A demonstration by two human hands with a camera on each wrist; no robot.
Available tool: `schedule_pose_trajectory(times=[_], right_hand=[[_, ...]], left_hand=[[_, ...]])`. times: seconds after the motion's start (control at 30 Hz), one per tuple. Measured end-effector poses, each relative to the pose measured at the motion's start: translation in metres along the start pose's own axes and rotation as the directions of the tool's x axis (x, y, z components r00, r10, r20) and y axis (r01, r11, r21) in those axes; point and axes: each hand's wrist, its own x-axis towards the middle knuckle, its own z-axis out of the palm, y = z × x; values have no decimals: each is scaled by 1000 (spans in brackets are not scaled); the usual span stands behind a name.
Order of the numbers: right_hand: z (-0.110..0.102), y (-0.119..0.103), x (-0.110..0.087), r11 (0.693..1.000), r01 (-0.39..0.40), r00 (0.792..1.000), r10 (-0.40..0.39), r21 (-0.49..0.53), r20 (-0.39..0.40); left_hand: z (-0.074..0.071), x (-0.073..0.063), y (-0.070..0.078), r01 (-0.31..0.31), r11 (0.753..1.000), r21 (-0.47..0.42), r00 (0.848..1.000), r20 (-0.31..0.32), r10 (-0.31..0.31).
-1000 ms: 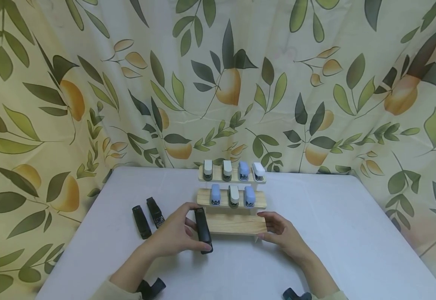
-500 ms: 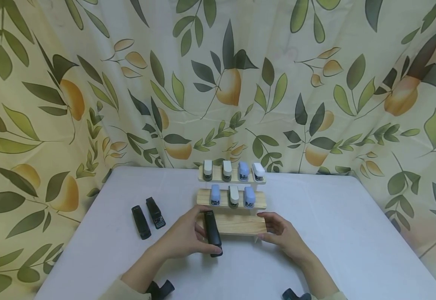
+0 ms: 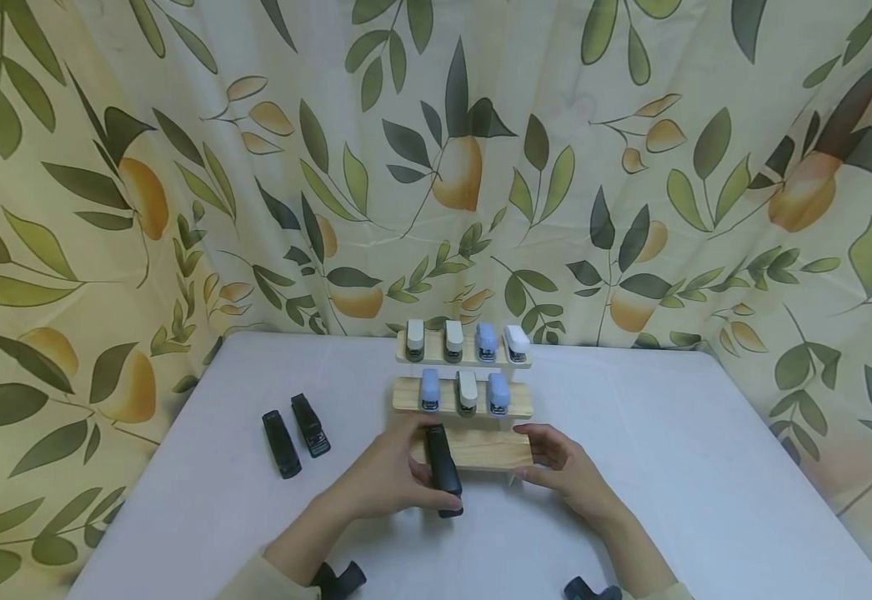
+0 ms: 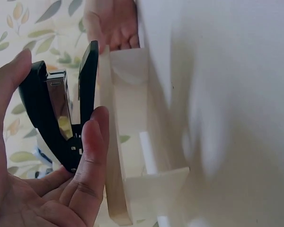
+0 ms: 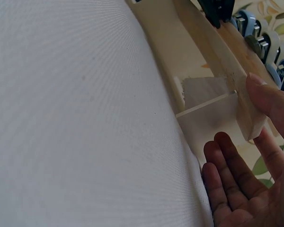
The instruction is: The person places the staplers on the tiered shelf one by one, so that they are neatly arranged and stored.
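My left hand [image 3: 387, 475] holds a black stapler [image 3: 443, 462] between thumb and fingers, at the left part of the lowest shelf [image 3: 492, 450] of a wooden tiered stand. In the left wrist view that stapler [image 4: 47, 113] has its jaws spread apart, with the metal magazine showing, and it appears just off the shelf board [image 4: 114, 189]. My right hand [image 3: 567, 467] grips the right end of the same shelf. Its thumb [image 5: 270, 101] lies on the board in the right wrist view, one finger reaches behind, and the other fingers are loosely bent beneath.
Small blue [image 3: 487, 340], grey-white and white staplers stand in rows on the top and middle shelves [image 3: 406, 398]. Two more black staplers [image 3: 282, 444] lie on the white tabletop [image 3: 669, 433] at left. A leaf-patterned curtain [image 3: 436, 267] hangs behind the table.
My left hand has moved right with the black stapler, from the shelf's left end to in front of its left part. My right hand stays at the shelf's right end.
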Motion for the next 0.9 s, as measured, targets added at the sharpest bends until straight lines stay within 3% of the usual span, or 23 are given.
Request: schedule_pose_trajectory(times=[0.9], right_hand=[[0, 0, -1, 1000, -19, 1000, 19, -11, -7]], left_hand=[[20, 10, 11, 25, 999, 20, 1000, 9, -25]])
